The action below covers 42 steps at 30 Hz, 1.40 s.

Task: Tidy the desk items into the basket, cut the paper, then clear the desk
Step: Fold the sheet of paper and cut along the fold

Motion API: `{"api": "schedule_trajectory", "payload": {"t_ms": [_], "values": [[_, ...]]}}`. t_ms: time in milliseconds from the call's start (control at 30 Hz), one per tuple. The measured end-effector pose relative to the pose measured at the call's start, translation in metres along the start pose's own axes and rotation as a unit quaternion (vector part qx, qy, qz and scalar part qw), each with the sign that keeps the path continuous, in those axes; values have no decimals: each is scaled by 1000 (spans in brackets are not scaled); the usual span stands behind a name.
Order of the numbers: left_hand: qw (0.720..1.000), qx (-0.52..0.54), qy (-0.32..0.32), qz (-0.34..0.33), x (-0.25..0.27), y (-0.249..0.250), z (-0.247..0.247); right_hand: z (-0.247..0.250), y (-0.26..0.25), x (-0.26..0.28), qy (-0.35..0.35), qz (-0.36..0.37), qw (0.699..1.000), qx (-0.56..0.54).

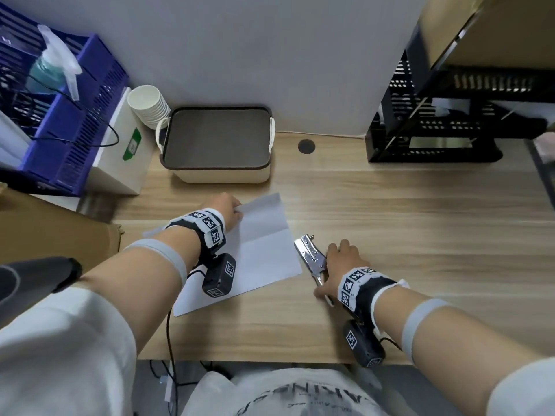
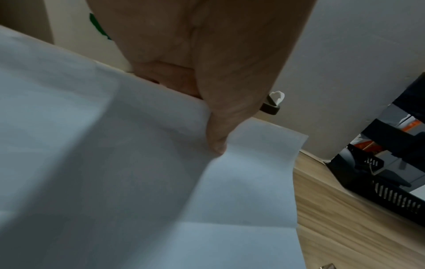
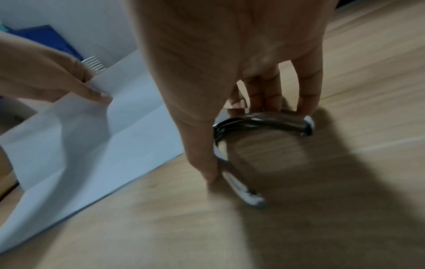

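A creased white sheet of paper lies on the wooden desk. My left hand pinches its far edge between thumb and fingers and lifts that edge; the left wrist view shows the thumb on top of the paper. To the right of the sheet lie metal scissors, blades pointing away from me. My right hand is down on their handles, fingers on the far loop and thumb against the near one. The beige basket with a dark rim stands at the back of the desk.
A blue crate with a spray bottle sits on a white box at the left, next to stacked paper cups. Black trays stand at the back right. A cardboard box is at the left edge.
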<state>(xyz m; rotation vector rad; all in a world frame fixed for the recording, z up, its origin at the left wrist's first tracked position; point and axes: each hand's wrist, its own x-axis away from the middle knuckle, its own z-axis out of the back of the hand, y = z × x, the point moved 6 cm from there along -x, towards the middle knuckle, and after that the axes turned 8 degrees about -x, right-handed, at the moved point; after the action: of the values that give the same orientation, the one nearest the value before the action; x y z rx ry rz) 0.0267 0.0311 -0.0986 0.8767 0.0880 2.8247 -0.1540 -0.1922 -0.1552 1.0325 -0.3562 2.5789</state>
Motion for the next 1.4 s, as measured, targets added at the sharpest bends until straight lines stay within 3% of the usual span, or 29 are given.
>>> {"api": "schedule_trajectory", "payload": {"t_ms": [200,533,767,900,1100,1300,1400], "values": [[998,7,-57,-13,4,0,-7,17,8,-4,-16,-17,999,-28],[995,-17,-74,-58,7,25,-16,30,28,-13,8,-10,999,-36],[994,-32,-81,-70,10,37,-12,46,33,-13,22,-28,983,-181],[993,-41,-76,-84,14,46,-5,52,36,-11,17,-24,958,-285],[994,-8,-41,-104,19,51,11,53,38,-19,-14,23,898,-440],[995,25,-31,-90,19,47,19,76,23,14,-46,15,782,-621],[995,38,-32,-90,19,45,19,78,20,16,-49,11,765,-642]]}}
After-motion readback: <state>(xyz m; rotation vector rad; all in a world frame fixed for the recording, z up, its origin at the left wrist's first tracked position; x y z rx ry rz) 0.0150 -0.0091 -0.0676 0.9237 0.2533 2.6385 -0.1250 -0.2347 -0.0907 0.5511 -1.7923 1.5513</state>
